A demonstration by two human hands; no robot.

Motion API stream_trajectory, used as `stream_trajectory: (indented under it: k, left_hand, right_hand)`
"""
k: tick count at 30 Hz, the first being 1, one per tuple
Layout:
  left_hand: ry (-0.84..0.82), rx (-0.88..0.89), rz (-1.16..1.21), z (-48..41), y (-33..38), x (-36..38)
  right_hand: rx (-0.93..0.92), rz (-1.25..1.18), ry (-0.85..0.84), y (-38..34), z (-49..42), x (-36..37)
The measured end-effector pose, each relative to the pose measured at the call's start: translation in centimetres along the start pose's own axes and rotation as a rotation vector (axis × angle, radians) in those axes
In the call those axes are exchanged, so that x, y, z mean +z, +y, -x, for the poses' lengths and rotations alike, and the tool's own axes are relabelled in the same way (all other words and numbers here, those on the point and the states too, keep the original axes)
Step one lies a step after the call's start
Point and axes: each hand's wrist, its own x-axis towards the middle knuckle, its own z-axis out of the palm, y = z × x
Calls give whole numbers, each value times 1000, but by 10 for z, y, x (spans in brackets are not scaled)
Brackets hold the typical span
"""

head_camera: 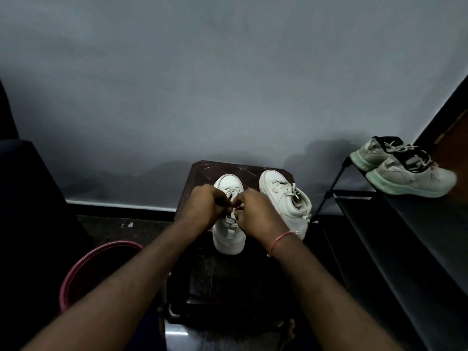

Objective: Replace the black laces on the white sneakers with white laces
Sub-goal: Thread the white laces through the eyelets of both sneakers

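Left hand (202, 206), right hand (258, 214) pinch lace (233, 193) above sneaker (229, 239) on stool (202, 171).

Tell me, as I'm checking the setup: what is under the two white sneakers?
A dark brown stool with a patterned top carries both white sneakers. Its far edge shows; the part beneath the soles, the left hand and right hand is covered.

The left hand (202, 206) and right hand (260, 215) cover the middle of the near sneaker (229, 239) — its eyelets and most of the white lace (233, 193) they pinch are hidden behind curled fingers (220, 198). The left forearm hides part of the pink bucket (111, 244); the shoe rack (417, 224) runs off the right edge — its lower shelves lost in dark.
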Motion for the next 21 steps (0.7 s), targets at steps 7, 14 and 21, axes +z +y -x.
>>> stream_trajectory:
  k: [7,14,21]
  left_hand:
    - [41,-80,-165,1,7,13]
    - [-44,-251,460,6,-9,10]
    - [30,-77,186,-5,-19,7]
  right_hand:
    - [133,-122,157,12,-8,11]
    - [-22,11,-34,8,-2,1]
    - [-41,175,-109,-21,-22,-5]
